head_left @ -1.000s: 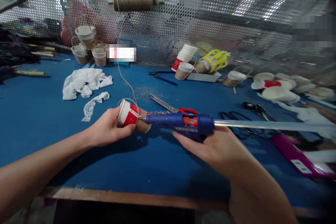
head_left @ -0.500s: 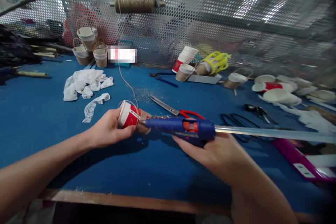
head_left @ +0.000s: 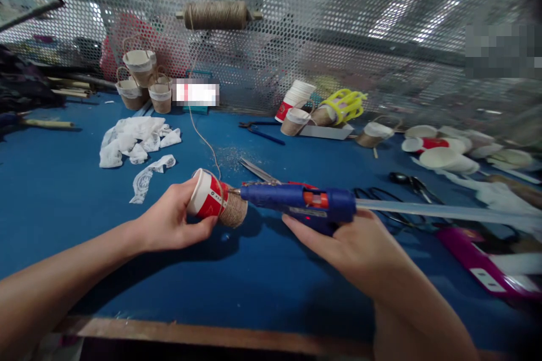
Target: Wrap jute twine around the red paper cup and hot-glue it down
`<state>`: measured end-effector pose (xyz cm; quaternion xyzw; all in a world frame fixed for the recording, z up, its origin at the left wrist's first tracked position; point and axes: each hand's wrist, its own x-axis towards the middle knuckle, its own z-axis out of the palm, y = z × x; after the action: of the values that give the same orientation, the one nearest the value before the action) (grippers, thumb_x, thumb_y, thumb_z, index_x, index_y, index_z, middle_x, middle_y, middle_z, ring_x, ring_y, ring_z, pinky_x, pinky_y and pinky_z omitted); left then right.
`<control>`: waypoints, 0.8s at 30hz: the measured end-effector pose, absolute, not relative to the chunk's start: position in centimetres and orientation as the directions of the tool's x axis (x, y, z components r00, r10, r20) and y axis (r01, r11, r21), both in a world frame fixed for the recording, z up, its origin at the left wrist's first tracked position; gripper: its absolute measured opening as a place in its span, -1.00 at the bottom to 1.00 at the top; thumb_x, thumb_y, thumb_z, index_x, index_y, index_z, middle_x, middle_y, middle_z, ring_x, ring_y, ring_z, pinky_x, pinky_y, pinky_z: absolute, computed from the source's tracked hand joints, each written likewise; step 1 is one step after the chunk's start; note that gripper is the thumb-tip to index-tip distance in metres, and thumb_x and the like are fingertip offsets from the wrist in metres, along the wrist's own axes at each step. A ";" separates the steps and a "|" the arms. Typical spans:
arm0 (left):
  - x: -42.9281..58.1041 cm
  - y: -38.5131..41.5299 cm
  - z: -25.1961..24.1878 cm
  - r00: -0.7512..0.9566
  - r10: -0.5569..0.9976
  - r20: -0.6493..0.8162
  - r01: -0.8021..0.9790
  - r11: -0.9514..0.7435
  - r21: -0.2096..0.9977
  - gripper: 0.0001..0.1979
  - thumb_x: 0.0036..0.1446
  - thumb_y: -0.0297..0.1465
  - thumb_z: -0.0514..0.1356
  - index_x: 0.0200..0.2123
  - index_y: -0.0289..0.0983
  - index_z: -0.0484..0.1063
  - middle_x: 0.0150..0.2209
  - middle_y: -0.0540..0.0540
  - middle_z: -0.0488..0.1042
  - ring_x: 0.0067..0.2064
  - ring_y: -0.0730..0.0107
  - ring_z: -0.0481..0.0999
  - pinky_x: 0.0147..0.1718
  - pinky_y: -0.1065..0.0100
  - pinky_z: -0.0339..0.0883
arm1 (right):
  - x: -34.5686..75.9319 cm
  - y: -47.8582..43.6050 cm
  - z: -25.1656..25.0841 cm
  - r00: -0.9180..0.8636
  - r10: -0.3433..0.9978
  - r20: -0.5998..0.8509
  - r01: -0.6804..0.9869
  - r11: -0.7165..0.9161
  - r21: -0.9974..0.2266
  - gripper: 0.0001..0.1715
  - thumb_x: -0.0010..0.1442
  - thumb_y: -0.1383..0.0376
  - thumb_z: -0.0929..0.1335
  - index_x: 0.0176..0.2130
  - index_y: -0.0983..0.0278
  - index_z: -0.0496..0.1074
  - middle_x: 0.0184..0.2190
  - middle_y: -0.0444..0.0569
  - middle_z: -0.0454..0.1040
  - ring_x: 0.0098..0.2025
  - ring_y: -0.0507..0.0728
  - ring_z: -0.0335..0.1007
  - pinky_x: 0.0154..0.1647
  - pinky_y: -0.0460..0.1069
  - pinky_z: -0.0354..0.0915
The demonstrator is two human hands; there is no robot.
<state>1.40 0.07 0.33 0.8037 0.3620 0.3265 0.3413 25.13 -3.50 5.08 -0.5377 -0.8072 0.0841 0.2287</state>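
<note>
My left hand (head_left: 171, 219) is closed around a red and white paper cup (head_left: 204, 194), tilted on its side with its mouth to the left. Brown twine (head_left: 234, 211) is wound round the cup's base end, and a strand of it runs up to a spool (head_left: 215, 16) hung on the mesh. In my right hand (head_left: 351, 251) is a blue glue gun (head_left: 296, 201), with a long clear glue stick (head_left: 423, 210) out of its back. The gun's nozzle is at the twine-wrapped side of the cup; whether it touches I cannot tell. Scissors (head_left: 259, 171) lie behind the gun, their handles mostly hidden.
White lace strips (head_left: 135, 138) lie at the left, with twine-wrapped cup baskets (head_left: 141, 67) stacked behind. Pliers (head_left: 265, 134), stacked cups (head_left: 296, 98) and a yellow plastic holder (head_left: 345, 106) stand further back. A purple power strip (head_left: 466, 262) and loose cups (head_left: 449, 159) are at the right.
The glue gun's nozzle has moved from the near side of the twine wrap to its upper side. The cup has tipped slightly, showing more of the wrapped base. The view has shifted a little.
</note>
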 end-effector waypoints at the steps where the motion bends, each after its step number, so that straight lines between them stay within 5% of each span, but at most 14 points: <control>1: 1.4 0.1 0.4 0.521 0.808 0.275 0.356 -0.499 0.790 -0.93 -0.05 -0.45 0.12 -0.41 -0.31 0.30 -0.49 -0.02 0.39 -0.51 0.51 0.32 -0.56 0.51 0.22 | 25.3 -3.5 5.1 -0.355 0.888 0.292 0.829 0.444 -0.340 -0.69 0.12 0.24 0.19 -0.51 0.22 0.43 -0.65 -0.07 0.43 -0.61 0.08 0.33 -0.56 -0.03 0.29; 6: 1.3 0.1 0.3 0.493 0.838 0.234 0.394 -0.455 0.799 -0.86 -0.04 -0.42 0.14 -0.36 -0.31 0.27 -0.49 0.01 0.38 -0.53 0.52 0.32 -0.56 0.50 0.21 | 25.9 -3.3 5.4 -0.542 0.774 0.327 0.786 0.605 -0.130 -0.64 0.07 0.26 0.16 -0.44 0.20 0.50 -0.64 0.00 0.46 -0.60 0.16 0.35 -0.60 0.02 0.23; 14: 1.3 -0.1 0.4 0.537 0.798 0.274 0.350 -0.506 0.789 -0.81 -0.04 -0.45 0.13 -0.28 -0.32 0.29 -0.45 -0.02 0.39 -0.47 0.47 0.36 -0.49 0.47 0.26 | 24.5 -3.5 5.8 -0.308 0.891 0.334 0.811 0.430 -0.398 -0.72 0.08 0.25 0.20 -0.51 0.19 0.43 -0.58 -0.04 0.45 -0.52 0.11 0.38 -0.47 -0.03 0.32; 20: 1.2 0.2 0.4 0.517 0.813 0.267 0.354 -0.487 0.798 -0.85 -0.03 -0.45 0.14 -0.33 -0.32 0.27 -0.48 0.01 0.37 -0.51 0.52 0.32 -0.53 0.50 0.23 | 25.4 -3.5 5.5 -0.486 0.810 0.328 0.795 0.565 -0.219 -0.69 0.06 0.24 0.19 -0.46 0.19 0.48 -0.60 -0.02 0.46 -0.54 0.16 0.36 -0.48 0.04 0.30; 24: 1.3 0.1 0.4 0.523 0.814 0.252 0.337 -0.469 0.816 -0.83 -0.05 -0.45 0.14 -0.31 -0.33 0.29 -0.47 0.00 0.37 -0.50 0.51 0.33 -0.52 0.51 0.24 | 25.3 -3.5 5.1 -0.420 0.820 0.388 0.805 0.534 -0.258 -0.60 0.16 0.22 0.12 -0.43 0.23 0.46 -0.50 0.03 0.49 -0.46 0.14 0.40 -0.43 0.01 0.32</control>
<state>1.32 0.12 0.43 0.7924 0.3632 0.3266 0.3654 25.27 -3.46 5.13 -0.4824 -0.8424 0.0160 0.2397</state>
